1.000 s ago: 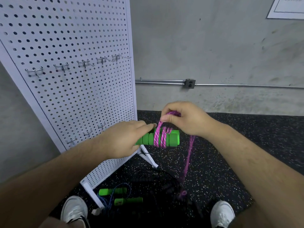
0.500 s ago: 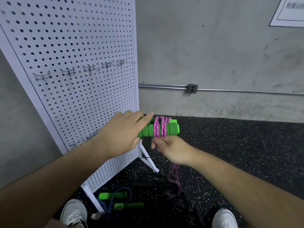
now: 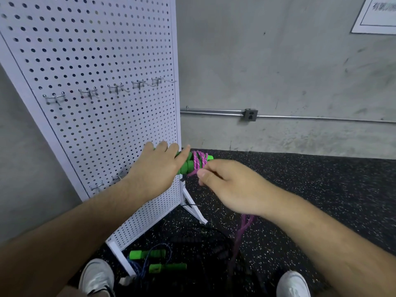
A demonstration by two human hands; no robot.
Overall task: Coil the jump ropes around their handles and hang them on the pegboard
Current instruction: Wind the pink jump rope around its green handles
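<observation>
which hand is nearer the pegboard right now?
Left. The left hand, gripping the green handles, overlaps the right edge of the pegboard; the right hand, pinching the pink rope, sits past that edge, over the floor.

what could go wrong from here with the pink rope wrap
The pink rope has only a few turns, close to the free end of the green handles held by the left hand; if the right hand slackens, they could slide off. The loose tail hangs down toward the floor near another jump rope and the shoes, so it may snag or be stepped on.
</observation>
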